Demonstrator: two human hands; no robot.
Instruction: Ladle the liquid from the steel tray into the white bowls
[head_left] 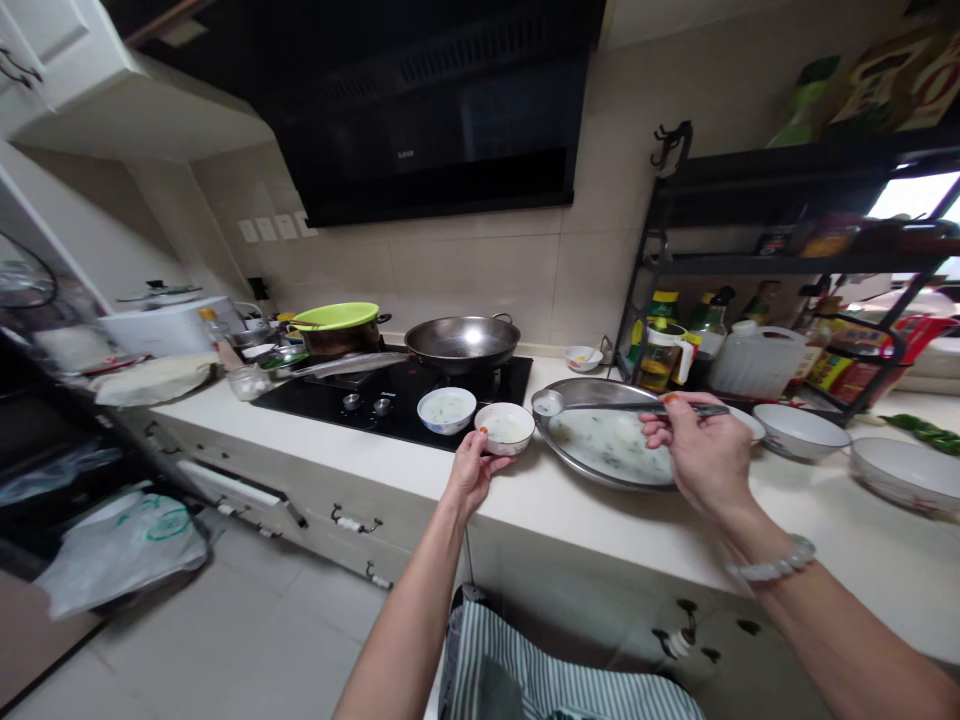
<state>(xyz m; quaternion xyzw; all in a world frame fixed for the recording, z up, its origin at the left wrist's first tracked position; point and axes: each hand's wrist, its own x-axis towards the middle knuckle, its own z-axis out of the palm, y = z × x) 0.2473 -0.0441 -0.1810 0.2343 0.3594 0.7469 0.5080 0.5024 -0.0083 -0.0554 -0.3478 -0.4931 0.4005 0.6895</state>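
My left hand (472, 468) grips the rim of a small bowl (505, 430) with pale soup in it, thumb over the edge and fingers beneath. Just left of it, another bowl (447, 411) of the same soup stands at the front of the cooktop. Closed round the dark handle of a ladle (550, 403) is my right hand (701, 440). The ladle's cup, with whitish liquid in it, is over the left rim of a wide metal basin (600, 470), close to the held bowl. White soup with green bits lies in the basin.
A wok (462, 343) and a pot with a green colander (337, 317) stand on the black cooktop (390, 385). Right of the basin are white bowls (801, 430). A black rack (757, 265) with bottles stands behind. The range hood (450, 110) hangs above.
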